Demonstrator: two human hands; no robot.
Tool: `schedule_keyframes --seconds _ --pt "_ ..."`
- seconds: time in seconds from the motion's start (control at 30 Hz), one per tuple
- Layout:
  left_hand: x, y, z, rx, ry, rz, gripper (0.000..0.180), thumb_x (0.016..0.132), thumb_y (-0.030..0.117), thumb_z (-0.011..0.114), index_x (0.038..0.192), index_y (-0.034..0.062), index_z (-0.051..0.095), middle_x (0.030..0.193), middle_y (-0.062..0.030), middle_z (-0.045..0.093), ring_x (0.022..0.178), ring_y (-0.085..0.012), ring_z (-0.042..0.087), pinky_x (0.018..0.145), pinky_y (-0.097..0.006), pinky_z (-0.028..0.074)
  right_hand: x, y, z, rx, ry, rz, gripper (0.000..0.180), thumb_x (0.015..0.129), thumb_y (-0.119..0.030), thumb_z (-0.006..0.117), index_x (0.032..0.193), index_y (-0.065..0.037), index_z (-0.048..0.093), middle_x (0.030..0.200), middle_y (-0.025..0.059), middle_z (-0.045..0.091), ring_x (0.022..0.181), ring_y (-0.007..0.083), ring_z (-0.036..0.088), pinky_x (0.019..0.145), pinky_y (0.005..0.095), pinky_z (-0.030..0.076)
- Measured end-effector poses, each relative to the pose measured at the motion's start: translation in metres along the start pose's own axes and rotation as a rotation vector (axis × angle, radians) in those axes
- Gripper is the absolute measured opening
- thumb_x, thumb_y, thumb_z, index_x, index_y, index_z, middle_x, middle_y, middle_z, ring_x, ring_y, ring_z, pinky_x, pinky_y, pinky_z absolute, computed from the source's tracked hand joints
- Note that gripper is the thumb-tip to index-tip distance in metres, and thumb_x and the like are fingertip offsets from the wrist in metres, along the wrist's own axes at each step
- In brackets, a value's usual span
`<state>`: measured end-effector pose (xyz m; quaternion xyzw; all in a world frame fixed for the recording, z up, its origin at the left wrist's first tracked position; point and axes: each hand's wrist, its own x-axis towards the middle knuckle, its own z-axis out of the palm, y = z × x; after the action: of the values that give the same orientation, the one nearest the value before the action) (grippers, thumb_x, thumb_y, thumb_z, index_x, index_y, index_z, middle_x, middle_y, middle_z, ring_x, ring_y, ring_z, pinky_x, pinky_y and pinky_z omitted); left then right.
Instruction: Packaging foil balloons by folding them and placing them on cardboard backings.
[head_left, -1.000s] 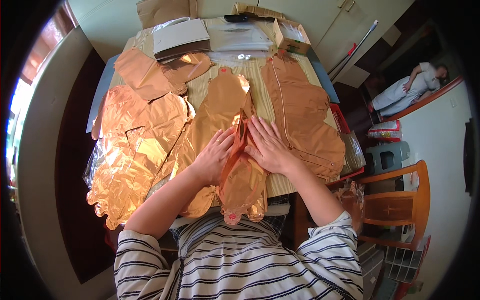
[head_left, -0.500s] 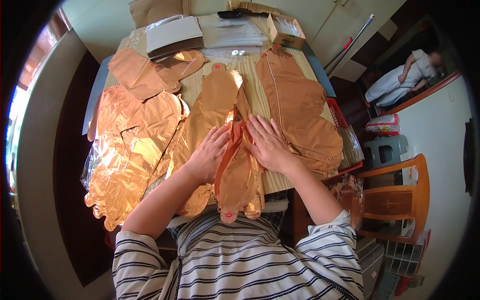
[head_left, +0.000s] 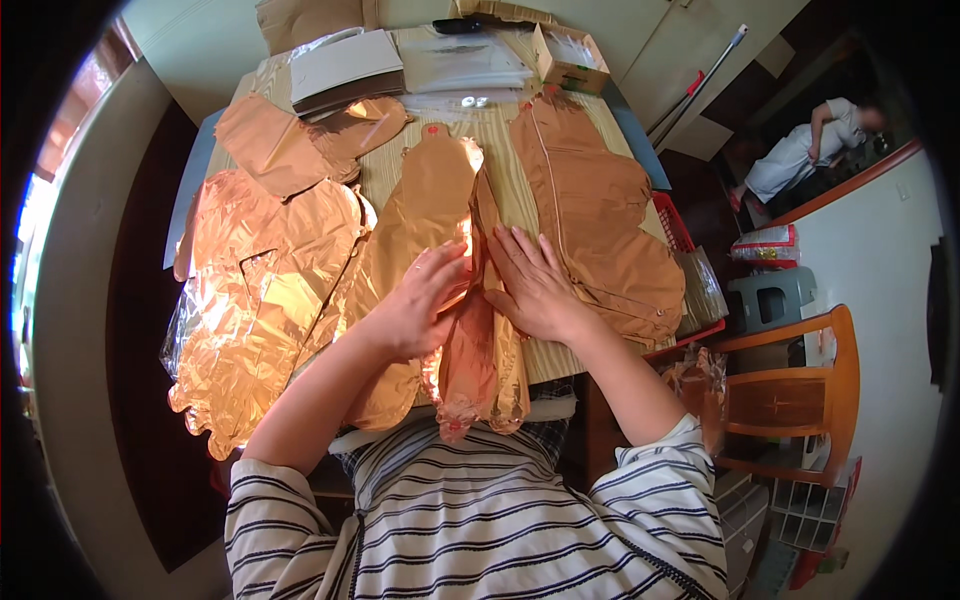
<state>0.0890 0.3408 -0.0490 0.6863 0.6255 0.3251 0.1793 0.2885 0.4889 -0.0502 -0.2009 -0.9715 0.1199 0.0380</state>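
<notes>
Between my hands lies a flat, copper-coloured foil balloon (head_left: 440, 180), partly folded lengthwise, with a red mark at its far tip. Its narrow near end (head_left: 468, 390) hangs over the front edge of the table. My left hand (head_left: 415, 305) rests on the left side of the foil, fingers stretched out and tilted over the fold. Opposite it, my right hand (head_left: 535, 285) lies flat with fingers extended along the fold's right edge, partly over the wooden tabletop (head_left: 505, 215). Neither hand grips anything. The layers under my left palm are hidden.
A crinkled, shiny foil pile (head_left: 270, 270) covers the table's left side, with folded foil pieces (head_left: 270, 145) behind it. More flat foil (head_left: 590, 190) lies at right. Farther back are a card stack (head_left: 347, 70), clear bags (head_left: 465, 65) and a small box (head_left: 570, 60). A wooden chair (head_left: 785, 400) stands right; another person (head_left: 810, 150) bends beyond.
The raised foil flap between my hands has folded down, and its near end has shifted slightly left and up. My left fingers have lifted and turned a little; my right hand barely moved.
</notes>
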Motion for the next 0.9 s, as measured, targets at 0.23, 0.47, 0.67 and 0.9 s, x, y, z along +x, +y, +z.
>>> schedule_keyframes --seconds 0.23,0.47,0.67,0.9 --pt "0.040 0.026 -0.030 -0.212 0.253 -0.025 0.034 0.092 0.006 0.062 0.126 0.0048 0.063 0.129 -0.0171 0.061 0.116 -0.0310 0.063 0.098 -0.043 0.053 0.000 0.000 0.002 -0.082 0.044 -0.040 0.079 0.099 -0.052 0.051 0.155 -0.001 0.031 0.164 0.0213 0.024 0.153 0.0382 0.018 0.123 0.0560 0.011" --pt "0.098 -0.027 0.023 0.249 0.149 0.303 0.033 0.093 0.018 0.063 0.121 -0.0001 0.064 0.126 -0.0194 0.062 0.121 -0.0368 0.058 0.108 -0.046 0.043 0.004 -0.005 -0.006 -0.068 -0.068 0.010 0.080 0.100 -0.053 0.048 0.155 0.002 0.029 0.162 0.0235 0.025 0.152 0.0386 0.019 0.124 0.0564 0.010" --pt "0.120 -0.052 0.024 0.301 0.190 0.251 0.039 0.093 0.023 0.065 0.124 -0.0005 0.063 0.128 -0.0179 0.062 0.122 -0.0354 0.058 0.108 -0.046 0.043 -0.001 -0.002 0.002 -0.071 0.014 -0.019 0.082 0.101 -0.056 0.044 0.156 0.001 0.027 0.163 0.0238 0.024 0.154 0.0377 0.016 0.124 0.0543 0.006" --pt "0.137 -0.067 0.022 0.348 0.212 0.235 0.045 0.090 0.026 0.068 0.126 -0.0002 0.062 0.131 -0.0183 0.063 0.125 -0.0361 0.057 0.108 -0.046 0.043 -0.014 -0.005 0.002 -0.061 0.006 -0.031 0.083 0.101 -0.057 0.044 0.157 0.001 0.026 0.164 0.0234 0.022 0.154 0.0367 0.015 0.125 0.0536 0.006"
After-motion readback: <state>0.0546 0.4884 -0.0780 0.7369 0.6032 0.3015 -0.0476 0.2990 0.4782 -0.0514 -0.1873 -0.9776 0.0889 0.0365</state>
